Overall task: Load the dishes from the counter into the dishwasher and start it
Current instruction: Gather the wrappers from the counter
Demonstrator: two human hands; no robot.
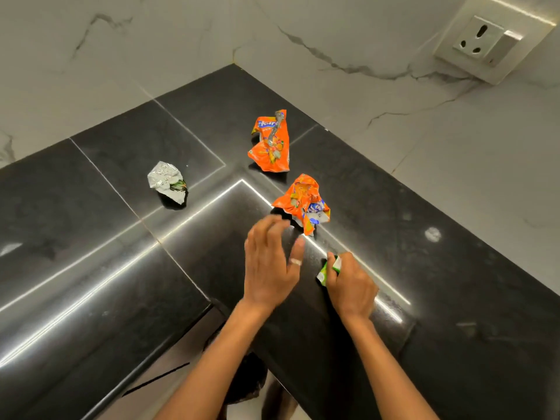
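Fingers of my left hand (269, 268) are hovering open beside the near orange wrapper (303, 201), which I'm aiming to pinch mid-crumple, while my right hand (351, 287) is gripping a green wrapper (325, 272); no dishes are showing.

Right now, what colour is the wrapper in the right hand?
The wrapper is green and white; head view.

Far orange wrapper (270, 144) and near orange wrapper (303, 201) crowd the counter's (91, 237) back corner, silver wrapper (166, 180) to their left; its front-left lies open.
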